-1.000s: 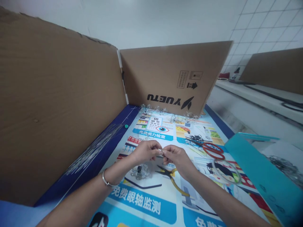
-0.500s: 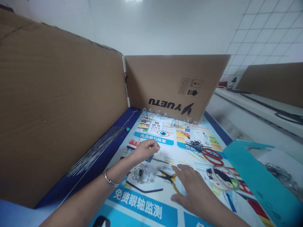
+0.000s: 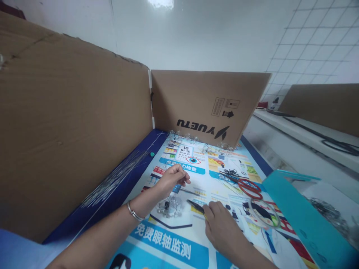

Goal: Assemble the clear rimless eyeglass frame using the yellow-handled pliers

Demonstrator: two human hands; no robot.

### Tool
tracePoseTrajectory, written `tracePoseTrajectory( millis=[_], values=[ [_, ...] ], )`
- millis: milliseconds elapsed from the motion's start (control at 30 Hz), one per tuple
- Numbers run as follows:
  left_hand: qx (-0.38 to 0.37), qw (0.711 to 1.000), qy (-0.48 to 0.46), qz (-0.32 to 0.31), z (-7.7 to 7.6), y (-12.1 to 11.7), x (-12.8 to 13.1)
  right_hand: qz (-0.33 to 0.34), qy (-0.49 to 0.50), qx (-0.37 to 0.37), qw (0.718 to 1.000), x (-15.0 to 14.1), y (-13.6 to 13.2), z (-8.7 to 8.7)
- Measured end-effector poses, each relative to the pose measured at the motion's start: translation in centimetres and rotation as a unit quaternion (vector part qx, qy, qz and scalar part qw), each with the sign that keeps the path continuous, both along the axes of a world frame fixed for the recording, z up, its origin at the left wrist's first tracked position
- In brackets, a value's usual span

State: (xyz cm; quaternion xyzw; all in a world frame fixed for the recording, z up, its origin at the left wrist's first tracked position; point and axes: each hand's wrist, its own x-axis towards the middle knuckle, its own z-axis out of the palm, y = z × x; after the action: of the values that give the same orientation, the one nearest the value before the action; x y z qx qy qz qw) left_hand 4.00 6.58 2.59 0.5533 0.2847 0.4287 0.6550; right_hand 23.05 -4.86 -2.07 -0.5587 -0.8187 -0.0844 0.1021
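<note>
Currently we have the pliers (image 3: 196, 206) in our right hand (image 3: 223, 226), on the near side of the printed sheet (image 3: 202, 243), with their dark nose pointing leftward and away from us. Our right fingers are curled together around the handles, which the hand mostly hides; whether the nose rests on the sheet or sits just above it we cannot tell. Our left hand (image 3: 174, 180) hangs a little farther off, its fingers bent inward and close to the thumb, but we cannot make out whether a thin piece is pinched there. A cluster of clear beads (image 3: 169, 206) lies near the plier tips, just on the near side of that left hand. To the right we see the scissors (image 3: 249, 188) with black loops (image 3: 232, 173) beside their blades, and beyond them the teal box (image 3: 297, 209); a spread of thin wires (image 3: 114, 179) lies along the left, beside the cardboard (image 3: 70, 130). As we judge it, the step in hand is getting a working grip on the pliers. Any next move with them calls for handles settled firmly in the palm, the nose lifted clear of the beads, and our left fingers steady and out of the pinch between the jaws.
</note>
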Motion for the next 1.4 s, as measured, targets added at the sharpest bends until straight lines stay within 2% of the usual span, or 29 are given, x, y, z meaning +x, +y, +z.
tracePoseTrajectory(
  millis=[200, 333, 467, 567, 733, 900, 1100, 1400],
  values=[
    [-0.035, 0.998, -0.048, 0.003, 0.2, -0.4, 0.2, 0.013, 0.029, 0.015, 0.999, 0.7, 0.7, -0.3],
    [-0.066, 0.994, -0.088, 0.004, 0.3, -0.5, 0.5, 0.037, 0.093, 0.051, 0.994, 0.7, 1.3, 0.4],
    [-0.084, 0.991, -0.101, -0.001, 0.2, -0.5, 0.7, 0.049, 0.112, 0.108, 0.987, 0.2, 2.2, 1.4],
    [-0.093, 0.989, -0.117, -0.003, 0.2, -0.6, 0.6, 0.073, 0.089, 0.173, 0.978, -0.2, 2.9, 2.0],
    [-0.112, 0.983, -0.144, -0.004, 0.5, -0.9, 0.7, 0.113, 0.008, 0.304, 0.946, 0.1, 3.5, 2.2],
    [-0.187, 0.971, -0.148, 0.007, 0.8, -1.6, 1.2, 0.112, -0.049, 0.372, 0.920, 0.8, 3.4, 2.7],
    [-0.215, 0.969, -0.118, 0.010, 1.0, -2.3, 1.4, 0.122, -0.086, 0.372, 0.916, 1.2, 3.1, 3.3],
    [-0.218, 0.973, -0.080, 0.002, 0.9, -2.4, 1.4, 0.127, -0.094, 0.362, 0.919, 1.4, 2.9, 3.4]
  ],
)
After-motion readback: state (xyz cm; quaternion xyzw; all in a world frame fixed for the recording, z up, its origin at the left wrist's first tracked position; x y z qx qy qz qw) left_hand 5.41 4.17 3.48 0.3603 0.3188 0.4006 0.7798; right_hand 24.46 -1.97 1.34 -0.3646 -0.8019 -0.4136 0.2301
